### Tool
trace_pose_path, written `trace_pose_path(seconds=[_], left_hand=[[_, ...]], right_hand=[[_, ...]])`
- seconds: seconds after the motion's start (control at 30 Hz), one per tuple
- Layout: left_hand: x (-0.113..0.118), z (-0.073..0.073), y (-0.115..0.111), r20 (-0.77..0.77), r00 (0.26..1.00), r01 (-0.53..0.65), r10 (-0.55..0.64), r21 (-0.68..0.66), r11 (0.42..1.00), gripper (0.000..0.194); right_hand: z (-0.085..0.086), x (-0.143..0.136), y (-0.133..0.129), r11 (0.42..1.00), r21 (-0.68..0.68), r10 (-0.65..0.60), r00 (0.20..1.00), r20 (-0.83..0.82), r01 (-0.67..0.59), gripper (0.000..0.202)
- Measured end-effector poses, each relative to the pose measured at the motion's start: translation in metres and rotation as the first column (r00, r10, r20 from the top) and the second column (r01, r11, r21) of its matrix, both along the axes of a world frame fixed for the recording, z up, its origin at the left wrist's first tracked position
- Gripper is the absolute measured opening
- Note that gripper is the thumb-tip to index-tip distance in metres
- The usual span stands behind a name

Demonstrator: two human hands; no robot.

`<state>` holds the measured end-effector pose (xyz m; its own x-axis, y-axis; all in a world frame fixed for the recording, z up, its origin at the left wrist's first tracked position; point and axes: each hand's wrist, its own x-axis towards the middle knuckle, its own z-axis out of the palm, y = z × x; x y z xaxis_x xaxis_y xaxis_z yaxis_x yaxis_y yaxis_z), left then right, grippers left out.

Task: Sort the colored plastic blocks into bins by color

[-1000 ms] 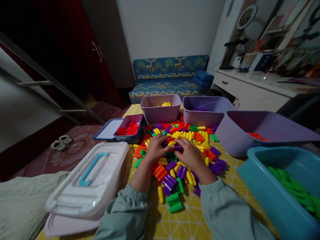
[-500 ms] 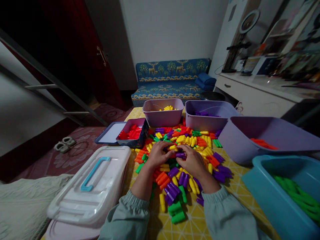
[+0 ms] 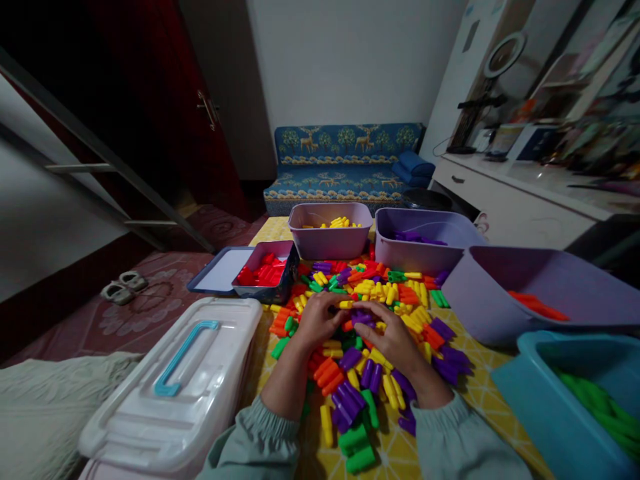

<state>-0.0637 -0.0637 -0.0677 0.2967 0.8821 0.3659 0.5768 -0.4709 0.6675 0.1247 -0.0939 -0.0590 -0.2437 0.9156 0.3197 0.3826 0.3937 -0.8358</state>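
A pile of bullet-shaped plastic toy pieces (image 3: 350, 397) in yellow, purple, red-orange and green covers the middle of the table. My left hand (image 3: 319, 321) is over the pile, its fingertips closed on a yellow toy piece (image 3: 346, 304). Opposite it, my right hand (image 3: 393, 335) curves over the pile with thumb and forefinger apart. Its forefinger reaches close to the yellow piece; whether they touch I cannot tell. Purple pieces (image 3: 363, 317) show between its thumb and forefinger, seemingly lying in the pile.
Behind the pile stand lilac bins with yellow (image 3: 330, 233) and purple (image 3: 425, 250) pieces. A lilac bin (image 3: 475, 300) with orange pieces and a blue bin (image 3: 543, 360) with green ones stand right. Left are a tin (image 3: 263, 290) of red pieces and a lidded clear box (image 3: 200, 373).
The view has shifted slightly, and the things on the table appear a little lower. The right thumb and forefinger have spread wider. The yellow piece stays at the left fingertips.
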Motion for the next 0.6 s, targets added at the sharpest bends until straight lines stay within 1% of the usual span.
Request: trace_pose_path(seconds=[0.07,0.2,0.27,0.33,0.4,0.5,0.57,0.6], left_hand=[[0.000,-0.001,0.000,0.030,1.000,-0.001,0.001,-0.009,1.000,0.030],[0.000,-0.003,0.001,0.107,0.994,-0.013,0.011,0.020,1.000,0.045],[0.000,-0.003,0.002,0.103,0.994,-0.024,0.021,0.029,0.999,0.045],[-0.001,-0.003,0.002,0.076,0.997,-0.023,0.021,0.028,0.999,0.040],[-0.001,-0.002,0.001,0.050,0.999,-0.010,0.009,0.030,0.999,0.036],[-0.001,-0.001,0.001,0.039,0.999,-0.003,0.001,0.038,0.999,0.034],[-0.001,-0.001,0.001,0.031,1.000,-0.001,0.000,0.040,0.999,0.035],[-0.001,-0.001,0.001,0.025,1.000,0.001,-0.002,0.040,0.999,0.035]], right_hand=[[0.002,0.000,0.000,0.999,-0.036,-0.035,0.998,-0.044,0.034,0.024],[0.003,0.004,0.002,0.979,-0.013,-0.202,0.977,-0.073,0.201,0.014],[0.004,0.009,0.003,0.960,-0.019,-0.281,0.958,-0.061,0.281,0.017],[0.007,0.013,0.005,0.942,-0.083,-0.333,0.939,-0.090,0.326,0.025],[0.012,0.018,0.010,0.934,-0.184,-0.337,0.925,-0.176,0.306,0.033],[0.026,0.027,0.022,0.921,-0.317,-0.322,0.900,-0.294,0.226,0.040],[0.039,0.034,0.035,0.905,-0.358,-0.360,0.862,-0.357,0.230,0.043],[0.047,0.037,0.043,0.897,-0.364,-0.392,0.828,-0.401,0.249,0.042]])
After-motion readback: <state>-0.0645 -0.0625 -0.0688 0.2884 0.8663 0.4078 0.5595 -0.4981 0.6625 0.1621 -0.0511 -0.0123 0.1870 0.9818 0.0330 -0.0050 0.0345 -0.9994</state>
